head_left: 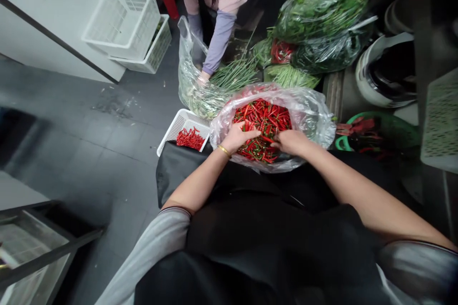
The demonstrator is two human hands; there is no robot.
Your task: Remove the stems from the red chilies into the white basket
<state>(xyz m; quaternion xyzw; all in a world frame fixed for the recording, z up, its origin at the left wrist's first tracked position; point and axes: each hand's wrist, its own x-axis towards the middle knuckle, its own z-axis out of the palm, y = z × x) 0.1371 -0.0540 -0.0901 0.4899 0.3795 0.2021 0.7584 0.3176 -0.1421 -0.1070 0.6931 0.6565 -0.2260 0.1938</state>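
Observation:
A clear plastic bag (311,109) full of red chillies (265,116) rests against my lap. Both hands are inside its mouth. My left hand (239,136), a gold bangle on its wrist, lies on the chillies with its fingers curled over a few of them. My right hand (290,142) sits at the near side of the pile, fingers bent down into the chillies and mostly hidden. A small white basket (179,126) to the left of the bag holds a little heap of red chillies (190,139).
Another person across from me reaches a hand (202,77) into a second clear bag (189,83) of green stalks. Bagged greens (322,5) pile up behind. White crates (123,19) stand at the back left, a green basket (379,128) and a pot (386,71) at right.

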